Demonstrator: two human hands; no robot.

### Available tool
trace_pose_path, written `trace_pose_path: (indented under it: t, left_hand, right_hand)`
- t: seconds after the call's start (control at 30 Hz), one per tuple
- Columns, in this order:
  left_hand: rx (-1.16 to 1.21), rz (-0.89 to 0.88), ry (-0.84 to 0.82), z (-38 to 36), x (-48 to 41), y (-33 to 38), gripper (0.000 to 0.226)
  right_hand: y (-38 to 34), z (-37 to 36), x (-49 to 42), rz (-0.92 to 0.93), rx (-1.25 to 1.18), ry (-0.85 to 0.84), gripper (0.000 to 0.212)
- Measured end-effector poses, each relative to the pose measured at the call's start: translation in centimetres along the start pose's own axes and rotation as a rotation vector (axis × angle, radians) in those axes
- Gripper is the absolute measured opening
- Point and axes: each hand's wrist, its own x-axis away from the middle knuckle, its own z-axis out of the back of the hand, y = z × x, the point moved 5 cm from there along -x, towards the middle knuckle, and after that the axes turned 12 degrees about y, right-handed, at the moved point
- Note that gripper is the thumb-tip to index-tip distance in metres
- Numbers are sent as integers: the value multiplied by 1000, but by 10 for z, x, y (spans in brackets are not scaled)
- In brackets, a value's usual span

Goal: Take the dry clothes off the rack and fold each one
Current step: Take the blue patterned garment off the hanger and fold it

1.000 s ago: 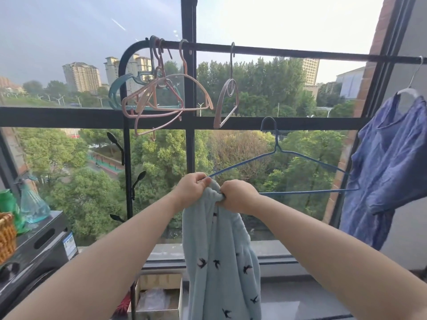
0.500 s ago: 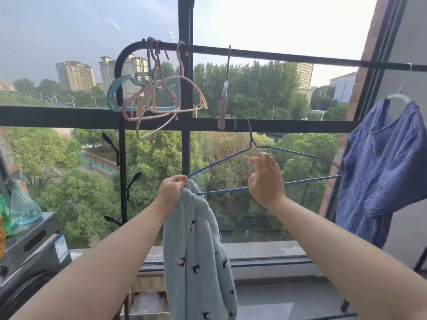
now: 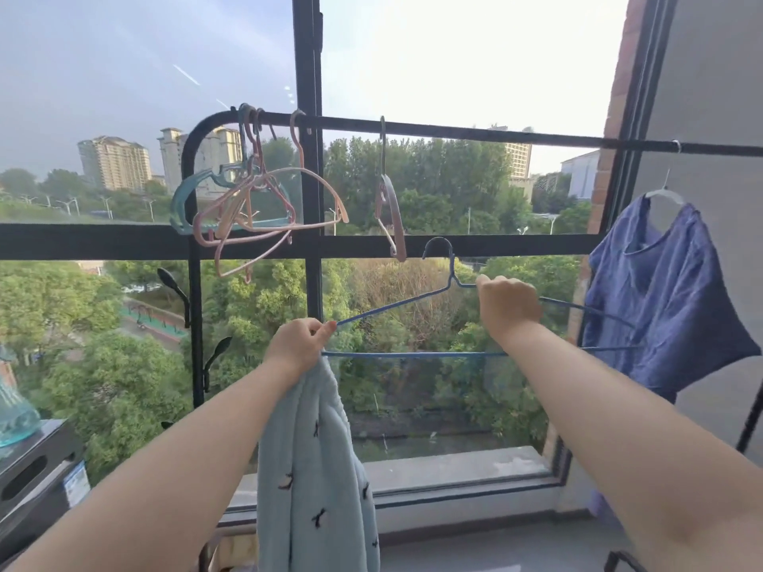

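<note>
Once the hanger is clear, park it before folding

While the left hand [image 3: 299, 344] grips the bunched top of the pale blue bird-print garment [image 3: 313, 468], which hangs below the fist, the right hand [image 3: 508, 307] is curled round the blue wire hanger [image 3: 413, 354] just beside its neck. The hanger's left tip meets that left hand; whether cloth catches on it I cannot tell. Draw the wire out sideways, then lift its hook onto the rack rail [image 3: 475, 134] near the empty hangers [image 3: 256, 204], freeing both hands for the fold. A darker blue top [image 3: 660, 303] waits at far right.
</note>
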Motion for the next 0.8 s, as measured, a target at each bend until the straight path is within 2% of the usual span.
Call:
trace_pose_path:
  t: [0.07,0.13,0.3,0.4,0.5,0.6,0.8]
  left_hand:
    - [-164,-18,-22,-5,-4,7,47]
    - [-175,24,-29,-10,-9,10,49]
    - [18,48,5,-19,-24,37,33]
    - [101,79,4,-20,-39,54,31]
    - [277,226,-31,-19,-47,60,43]
    - [465,343,-117,-21,-54,67,34]
    - [553,367,-130,-21,-70,79,25]
  right_hand:
    - [19,10,-7,-24,25,-1,30]
    - [40,19,-13,-76,38,17,28]
    - [72,44,-33,-135,81,81,22]
    - [77,63,-54,-171,106,126,16]
    - [74,81,-76,-231,80,178,14]
    - [68,96,-102,-274,14,219,16]
    - [33,96,-154,-266,-65,184,20]
